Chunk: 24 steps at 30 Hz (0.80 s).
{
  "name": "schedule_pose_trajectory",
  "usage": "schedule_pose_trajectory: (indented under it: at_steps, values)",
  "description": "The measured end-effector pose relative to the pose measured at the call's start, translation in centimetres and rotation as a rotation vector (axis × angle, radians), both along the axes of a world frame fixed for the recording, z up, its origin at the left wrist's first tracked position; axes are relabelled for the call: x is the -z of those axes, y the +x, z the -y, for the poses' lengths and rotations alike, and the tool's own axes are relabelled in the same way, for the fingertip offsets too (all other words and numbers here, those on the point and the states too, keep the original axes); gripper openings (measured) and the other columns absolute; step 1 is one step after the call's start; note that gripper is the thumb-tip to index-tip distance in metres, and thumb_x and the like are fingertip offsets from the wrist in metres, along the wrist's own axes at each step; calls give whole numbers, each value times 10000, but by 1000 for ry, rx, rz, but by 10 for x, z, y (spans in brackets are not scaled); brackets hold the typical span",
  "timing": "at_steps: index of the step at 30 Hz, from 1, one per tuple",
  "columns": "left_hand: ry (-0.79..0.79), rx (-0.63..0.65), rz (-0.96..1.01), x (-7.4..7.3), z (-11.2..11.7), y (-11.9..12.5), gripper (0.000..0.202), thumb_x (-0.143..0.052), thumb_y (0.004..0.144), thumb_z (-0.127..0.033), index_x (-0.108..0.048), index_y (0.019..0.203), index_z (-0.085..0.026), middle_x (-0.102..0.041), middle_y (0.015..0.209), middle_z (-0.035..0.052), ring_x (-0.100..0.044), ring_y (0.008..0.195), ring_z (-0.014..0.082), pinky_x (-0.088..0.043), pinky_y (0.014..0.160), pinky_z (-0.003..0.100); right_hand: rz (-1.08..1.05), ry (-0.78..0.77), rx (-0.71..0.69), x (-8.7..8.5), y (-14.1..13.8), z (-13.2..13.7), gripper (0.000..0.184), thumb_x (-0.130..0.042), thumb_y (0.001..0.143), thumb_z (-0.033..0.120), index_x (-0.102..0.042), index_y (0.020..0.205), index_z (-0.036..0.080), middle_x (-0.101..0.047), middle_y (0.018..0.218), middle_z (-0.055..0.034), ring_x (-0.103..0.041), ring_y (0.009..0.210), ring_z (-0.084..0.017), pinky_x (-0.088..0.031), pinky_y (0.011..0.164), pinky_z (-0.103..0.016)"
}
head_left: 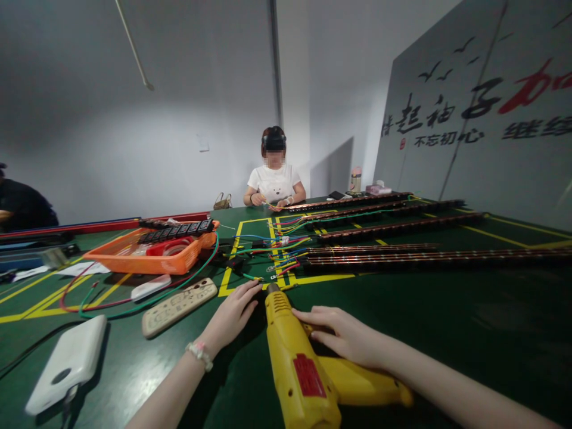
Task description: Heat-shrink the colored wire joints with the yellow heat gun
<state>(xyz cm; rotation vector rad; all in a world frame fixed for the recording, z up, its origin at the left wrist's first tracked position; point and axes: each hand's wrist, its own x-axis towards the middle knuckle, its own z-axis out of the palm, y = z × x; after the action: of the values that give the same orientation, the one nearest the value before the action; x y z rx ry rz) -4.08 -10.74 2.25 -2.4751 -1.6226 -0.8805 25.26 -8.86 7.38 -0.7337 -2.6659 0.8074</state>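
Observation:
The yellow heat gun lies in front of me, its metal nozzle pointing away and its handle out to the right. My right hand is closed at the trigger, with fingers against the gun's body. Just left of the nozzle, my left hand has its fingertips together at the end of a green wire; the fingers partly hide the wire's tip. Beyond them are red, blue and yellow wires with small terminals. They run from long dark strips with copper-coloured bars.
On the left stand an orange basket with parts, a beige remote-like power strip and a white power bank with a cable. Loose red and green wires loop there. Across the green table a co-worker handles wires.

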Motion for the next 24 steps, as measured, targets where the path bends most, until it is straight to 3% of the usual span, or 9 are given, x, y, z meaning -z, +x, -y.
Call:
schedule_pose_trajectory:
  at_steps: [6,12,24]
  values:
    - [-3,-10,-5,-1,2,1,368,-392,931,-264,-471,1291,-257,-485,1371,62,-451,1259,184,-410,1055,394,-3,3,8,0,0,1,503,-470,921,249,-380,1412,300,-586,1073,-67,-557,968,-205,-425,892,-347]
    - [-18,-7,-13,-4,4,3,348,-379,938,-264,-476,1271,-253,-484,1367,65,-450,1257,187,-411,1051,405,-41,-70,16,1,2,1,539,-487,912,284,-350,1431,233,-515,1346,-78,-490,1185,-231,-357,1021,-383]
    - [8,-3,-50,-2,4,0,386,-365,939,-268,-451,1316,-257,-480,1375,70,-456,1255,193,-415,1050,411,-14,-62,4,-4,1,4,351,-461,934,312,-586,1253,234,-640,1148,-68,-577,1031,-225,-448,907,-347]
